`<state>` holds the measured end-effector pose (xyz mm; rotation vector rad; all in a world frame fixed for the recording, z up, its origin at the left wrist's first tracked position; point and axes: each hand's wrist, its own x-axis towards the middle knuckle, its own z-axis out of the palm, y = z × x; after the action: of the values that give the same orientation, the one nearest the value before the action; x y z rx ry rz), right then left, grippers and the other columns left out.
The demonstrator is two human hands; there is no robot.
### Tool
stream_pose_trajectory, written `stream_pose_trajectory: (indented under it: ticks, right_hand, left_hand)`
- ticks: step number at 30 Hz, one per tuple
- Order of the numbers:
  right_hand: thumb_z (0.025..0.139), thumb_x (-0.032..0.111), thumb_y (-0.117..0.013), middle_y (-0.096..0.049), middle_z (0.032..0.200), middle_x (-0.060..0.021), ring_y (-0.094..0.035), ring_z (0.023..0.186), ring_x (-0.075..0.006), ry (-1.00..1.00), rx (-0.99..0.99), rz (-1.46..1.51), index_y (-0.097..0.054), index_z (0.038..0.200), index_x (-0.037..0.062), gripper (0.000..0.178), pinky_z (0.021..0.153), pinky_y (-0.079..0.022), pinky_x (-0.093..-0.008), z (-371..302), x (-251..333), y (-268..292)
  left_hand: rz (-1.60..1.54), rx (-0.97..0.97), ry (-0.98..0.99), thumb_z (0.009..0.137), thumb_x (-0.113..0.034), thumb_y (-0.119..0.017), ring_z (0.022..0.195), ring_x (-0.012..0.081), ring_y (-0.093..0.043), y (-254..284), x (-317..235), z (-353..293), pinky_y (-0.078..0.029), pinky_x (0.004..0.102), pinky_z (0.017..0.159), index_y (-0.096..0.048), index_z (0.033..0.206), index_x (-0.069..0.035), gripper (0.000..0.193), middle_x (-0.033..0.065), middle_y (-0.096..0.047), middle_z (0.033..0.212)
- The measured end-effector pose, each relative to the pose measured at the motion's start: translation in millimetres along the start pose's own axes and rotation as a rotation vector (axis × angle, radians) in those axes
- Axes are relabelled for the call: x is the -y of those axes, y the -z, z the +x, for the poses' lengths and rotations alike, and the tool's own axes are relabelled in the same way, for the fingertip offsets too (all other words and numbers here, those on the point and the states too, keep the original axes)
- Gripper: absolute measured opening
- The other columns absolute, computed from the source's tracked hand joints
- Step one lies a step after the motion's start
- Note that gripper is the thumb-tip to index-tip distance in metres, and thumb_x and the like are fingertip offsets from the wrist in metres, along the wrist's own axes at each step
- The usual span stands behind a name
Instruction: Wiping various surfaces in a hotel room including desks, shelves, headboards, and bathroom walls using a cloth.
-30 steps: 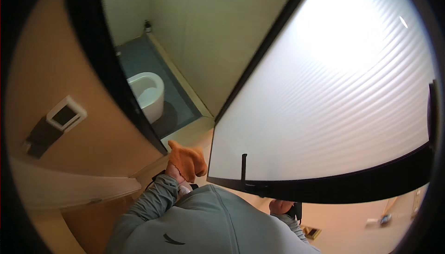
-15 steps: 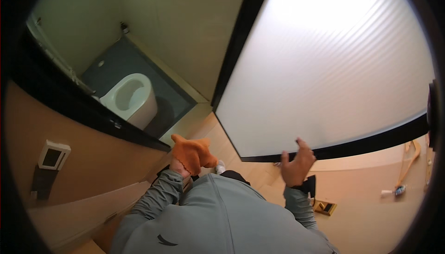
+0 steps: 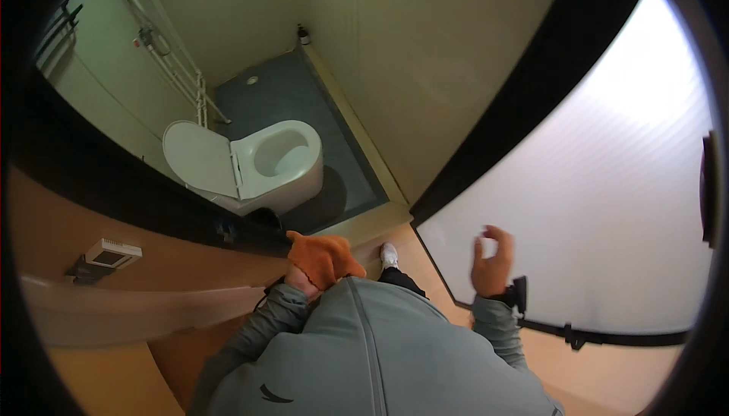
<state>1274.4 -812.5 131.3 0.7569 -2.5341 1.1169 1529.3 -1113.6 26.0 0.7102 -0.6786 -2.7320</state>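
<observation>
An orange cloth (image 3: 323,256) is draped over the fingers of my left hand (image 3: 302,282), which grips it in front of my body by the dark door frame. Most of those fingers are hidden under the cloth. My right hand (image 3: 493,260) is raised before the white ribbed door panel (image 3: 600,226), its fingers curved, thumb apart, holding nothing. Whether it touches the panel I cannot tell. Ahead to the left stands a white toilet (image 3: 313,167) with its lid (image 3: 199,156) lifted.
A raised sill (image 3: 364,224) crosses the doorway, with my white shoe (image 3: 389,255) just short of it. White pipes (image 3: 178,70) run down the left wall to the grey floor (image 3: 285,97). A dark bottle (image 3: 303,35) sits in the far corner. A wall-mounted control box (image 3: 114,253) is at left.
My view has shifted toward the doorway, showing more of the toilet, its lid and the pipes. The door panel appears farther right. The cloth stays in my left hand.
</observation>
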Motion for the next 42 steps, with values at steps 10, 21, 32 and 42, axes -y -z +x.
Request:
stream_pose_trajectory:
  ticks: [10,21,32,42]
  right_hand:
    - [0.090,0.017,-0.068,-0.071,0.095,-0.0152,-0.068,0.091,-0.0340,0.375,0.622,0.556,-0.068,0.111,0.0021,0.026,0.083,-0.053,-0.0434,178.7,80.8,-152.3]
    - [0.099,0.029,-0.062,-0.072,0.107,-0.0212,-0.070,0.099,-0.0358,0.311,1.181,0.718,-0.066,0.118,-0.0001,0.035,0.087,-0.054,-0.0404,212.8,149.0,-319.3]
    - [0.106,0.020,-0.054,-0.057,0.139,-0.0060,-0.051,0.128,-0.0149,-0.129,1.891,1.060,-0.048,0.146,0.0041,0.044,0.111,-0.040,-0.0310,240.3,189.5,-425.5]
    - [0.103,0.017,-0.060,-0.062,0.135,-0.0062,-0.054,0.124,-0.0164,-0.154,2.301,0.812,-0.058,0.137,0.0053,0.037,0.109,-0.043,-0.0327,252.8,290.9,-440.3]
  left_hand:
    - [0.079,0.040,-0.446,0.102,-0.046,-0.048,0.126,0.0345,-0.057,-109.3,-52.3,76.4,-0.050,0.0504,0.106,-0.049,0.140,-0.005,0.056,0.0166,-0.056,0.138]
    - [-0.175,-0.087,-0.647,0.096,-0.063,-0.055,0.130,0.0328,-0.054,-96.4,-76.1,152.9,-0.047,0.0498,0.107,-0.040,0.151,-0.008,0.079,0.0153,-0.054,0.142]
    - [0.881,-0.688,-0.588,0.090,-0.011,-0.071,0.112,0.0273,-0.064,-78.9,-152.0,203.8,-0.051,0.0376,0.093,-0.058,0.128,-0.001,0.042,0.0141,-0.066,0.121]
    - [0.732,-0.902,-0.481,0.088,-0.010,-0.072,0.107,0.0277,-0.065,-119.0,-244.5,141.1,-0.051,0.0385,0.092,-0.064,0.113,0.000,0.028,0.0150,-0.068,0.114]
